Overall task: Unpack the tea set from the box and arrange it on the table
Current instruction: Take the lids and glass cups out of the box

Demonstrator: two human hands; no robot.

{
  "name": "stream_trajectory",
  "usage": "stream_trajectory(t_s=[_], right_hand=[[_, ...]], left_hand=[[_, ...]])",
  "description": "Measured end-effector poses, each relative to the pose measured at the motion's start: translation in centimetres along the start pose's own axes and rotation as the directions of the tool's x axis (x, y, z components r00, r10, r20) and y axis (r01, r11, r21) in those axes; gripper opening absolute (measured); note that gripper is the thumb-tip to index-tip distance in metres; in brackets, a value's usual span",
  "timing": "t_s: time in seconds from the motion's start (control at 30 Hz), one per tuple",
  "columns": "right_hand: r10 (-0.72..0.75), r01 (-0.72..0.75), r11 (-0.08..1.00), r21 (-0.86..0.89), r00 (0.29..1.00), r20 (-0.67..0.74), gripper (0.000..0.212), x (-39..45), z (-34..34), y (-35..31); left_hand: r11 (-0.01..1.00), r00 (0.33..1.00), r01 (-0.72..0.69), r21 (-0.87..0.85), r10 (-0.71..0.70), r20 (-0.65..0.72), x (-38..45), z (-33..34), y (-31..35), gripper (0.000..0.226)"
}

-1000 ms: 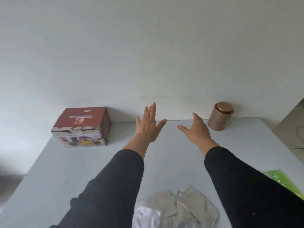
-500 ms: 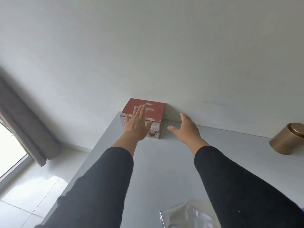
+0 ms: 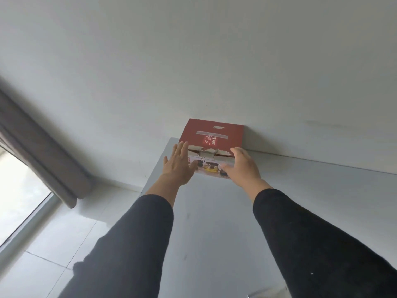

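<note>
A red cardboard tea-set box (image 3: pixel 212 135), closed, with a strip of tape across its lid and a picture of teaware on its front, stands at the far left corner of the grey table (image 3: pixel 214 222), against the wall. My left hand (image 3: pixel 179 166) reaches with straight fingers to the box's left front corner. My right hand (image 3: pixel 242 166) is at the right front corner, fingers spread and slightly bent over the edge. I cannot tell whether either hand touches the box. Neither hand holds anything.
The table's left edge runs just beside the box, with tiled floor (image 3: pixel 43 244) below. A grey curtain (image 3: pixel 40 155) and a window (image 3: pixel 15 194) are at the left. A bit of silvery packaging (image 3: pixel 268 294) shows at the bottom edge.
Both hands moved forward to the corners of the box, and the view swung further left and closer. The gold tin has left the frame.
</note>
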State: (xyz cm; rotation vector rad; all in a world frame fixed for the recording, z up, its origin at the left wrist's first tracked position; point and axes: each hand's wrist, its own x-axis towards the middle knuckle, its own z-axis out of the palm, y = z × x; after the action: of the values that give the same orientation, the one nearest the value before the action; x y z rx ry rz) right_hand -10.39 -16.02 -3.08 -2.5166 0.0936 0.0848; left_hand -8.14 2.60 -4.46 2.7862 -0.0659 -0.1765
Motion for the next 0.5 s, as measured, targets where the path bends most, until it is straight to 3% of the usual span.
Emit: stream_trajectory(t_s=[0.13,0.3,0.5], right_hand=[[0.193,-0.180,0.973,0.146,0.978,-0.082,0.071,2.1,1.2,-0.3],[0.444,-0.398,0.851,0.343,0.894,-0.065,0.064,5.0,1.7,-0.8],[0.570,-0.497,0.764,0.412,0.819,-0.070,0.054,6.6,3.4,-0.3]], left_hand=[[0.987,0.999,0.037,-0.154,-0.037,0.005,4.0,0.4,-1.6,0.070],[0.907,0.987,0.159,-0.389,-0.140,0.077,8.0,0.2,-2.1,0.068],[0.880,0.989,0.145,-0.453,-0.134,0.056,9.4,1.4,-2.6,0.056]])
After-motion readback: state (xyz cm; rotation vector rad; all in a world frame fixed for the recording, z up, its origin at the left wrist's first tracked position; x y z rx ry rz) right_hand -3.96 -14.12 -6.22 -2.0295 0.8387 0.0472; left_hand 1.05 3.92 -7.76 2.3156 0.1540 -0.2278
